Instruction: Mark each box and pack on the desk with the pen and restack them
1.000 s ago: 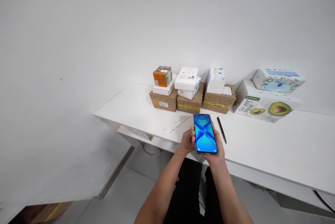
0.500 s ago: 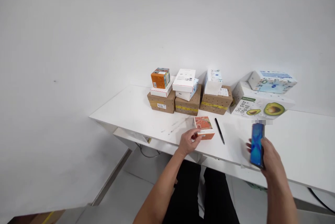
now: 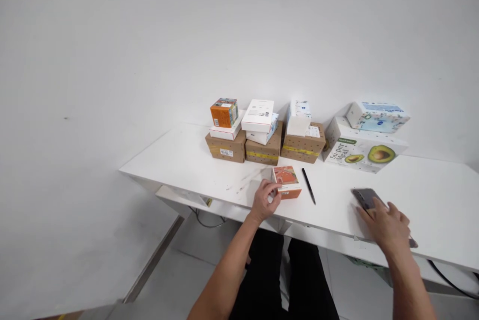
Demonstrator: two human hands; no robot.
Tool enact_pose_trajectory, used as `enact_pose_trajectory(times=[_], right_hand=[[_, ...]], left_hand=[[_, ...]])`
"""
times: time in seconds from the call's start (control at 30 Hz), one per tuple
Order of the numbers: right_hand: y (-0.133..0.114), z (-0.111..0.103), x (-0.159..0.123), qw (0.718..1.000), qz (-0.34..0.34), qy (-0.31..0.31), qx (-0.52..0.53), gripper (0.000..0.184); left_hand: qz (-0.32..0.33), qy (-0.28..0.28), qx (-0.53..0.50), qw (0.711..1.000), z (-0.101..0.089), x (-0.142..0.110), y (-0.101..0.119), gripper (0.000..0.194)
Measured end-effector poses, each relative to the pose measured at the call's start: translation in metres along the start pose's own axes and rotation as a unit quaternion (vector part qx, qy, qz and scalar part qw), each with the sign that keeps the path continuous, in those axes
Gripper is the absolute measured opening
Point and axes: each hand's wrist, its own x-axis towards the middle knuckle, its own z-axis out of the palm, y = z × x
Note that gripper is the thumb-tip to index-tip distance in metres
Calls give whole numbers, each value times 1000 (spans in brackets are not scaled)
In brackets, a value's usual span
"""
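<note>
A small orange-and-white box lies near the table's front edge. My left hand is at its left front corner, with bent fingers on the box's edge. Black and slim, a pen lies just to the right of that box. Farther right, a smartphone rests on the table, its dark back and camera lenses facing up. Over the phone is my right hand, fingers spread apart and hiding its middle; the phone's far end and near corner show.
Against the wall stand cardboard boxes with smaller boxes and tissue packs stacked on them. A large white avocado-print box carries another tissue pack. The white table's front edge runs above my legs.
My right hand has turned the phone from screen toward me to back up and lowered it onto the table; its fingers have spread. My left hand stays at the small box. The view shifted slightly.
</note>
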Motion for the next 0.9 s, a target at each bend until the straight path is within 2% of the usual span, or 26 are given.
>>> enact_pose_trajectory(times=[0.1,0.2,0.3,0.37,0.5,0.63,0.73,0.8,0.9], right_hand=[[-59,1,-22,985,-110,15,135,66],[-131,7,-49,957,-184,-29,224,67],[-186,17,-70,957,-196,-35,211,65],[-206,24,-77,963,-174,-29,202,61],[-214,33,-76,965,-129,-8,230,58],[-199,23,-67,940,-122,-12,319,57],[-181,-9,-52,912,-101,13,397,59],[-170,-37,-33,909,-81,83,400,61],[-161,-72,11,913,-81,174,361,66]], left_hand=[[0,6,-21,1000,-1,0,-3,44],[-45,25,-50,997,0,-3,-8,56],[-95,47,-86,991,3,-5,-13,55],[-120,61,-106,985,5,-6,-17,52],[-125,64,-126,982,5,-7,-18,49],[-110,55,-114,986,4,-8,-16,49],[-110,71,-94,987,4,-8,-15,44],[-106,72,-74,989,4,-7,-15,43],[-95,64,-44,992,5,-6,-13,43]])
